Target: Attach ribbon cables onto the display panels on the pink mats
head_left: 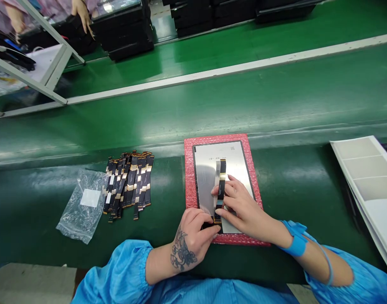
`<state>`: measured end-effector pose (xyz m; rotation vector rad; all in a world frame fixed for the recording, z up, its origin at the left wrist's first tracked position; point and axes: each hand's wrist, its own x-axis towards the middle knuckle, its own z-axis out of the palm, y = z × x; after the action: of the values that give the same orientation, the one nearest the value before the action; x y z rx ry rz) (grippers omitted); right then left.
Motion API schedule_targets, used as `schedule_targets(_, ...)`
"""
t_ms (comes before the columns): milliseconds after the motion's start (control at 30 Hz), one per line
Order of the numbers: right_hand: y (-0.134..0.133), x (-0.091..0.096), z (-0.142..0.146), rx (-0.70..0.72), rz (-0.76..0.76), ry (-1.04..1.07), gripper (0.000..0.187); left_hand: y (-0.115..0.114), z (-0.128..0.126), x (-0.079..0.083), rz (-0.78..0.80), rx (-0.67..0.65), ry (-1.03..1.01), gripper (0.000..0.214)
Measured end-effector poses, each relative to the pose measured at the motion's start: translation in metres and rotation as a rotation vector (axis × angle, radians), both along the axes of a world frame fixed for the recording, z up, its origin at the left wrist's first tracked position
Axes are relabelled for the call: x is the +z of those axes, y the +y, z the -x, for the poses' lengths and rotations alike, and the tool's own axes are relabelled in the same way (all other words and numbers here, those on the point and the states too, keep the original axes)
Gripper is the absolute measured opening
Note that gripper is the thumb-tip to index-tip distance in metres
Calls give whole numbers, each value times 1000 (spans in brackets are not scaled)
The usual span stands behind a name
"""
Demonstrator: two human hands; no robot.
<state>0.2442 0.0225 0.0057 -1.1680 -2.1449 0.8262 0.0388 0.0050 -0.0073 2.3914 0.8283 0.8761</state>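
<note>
A tablet-size display panel [209, 169] lies with its silvery back up on a pink bubble-wrap pad [190, 181]. Over its lower middle stands a black flex cable [222, 181] with gold-coloured ends. My right hand [244, 207] pinches this cable between thumb and fingers. At the panel's lower edge my left hand [196, 232] has its thumb and forefinger closed by the cable's lower end; whatever lies between those fingertips is hidden. A pile of similar flex cables [130, 181] lies to the left, beside a clear plastic bag [82, 207] with a white label.
White sheets or trays [364, 181] are stacked at the right edge. A pale rail [193, 78] crosses the green bench behind the pad. Beyond it stand stacks of black trays [126, 33], with another person's hand [82, 14] beside them. A metal frame [54, 67] rises at upper left.
</note>
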Motion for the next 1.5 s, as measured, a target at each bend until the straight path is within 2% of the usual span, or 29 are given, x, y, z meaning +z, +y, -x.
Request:
schedule_targets(1233,1,-1,0,19,1,-56,22,1,1,1,15,-13,13,14)
schedule_targets(1500,0,1,1,24,8,-39,22,1,1,2,-37,-11,51,15)
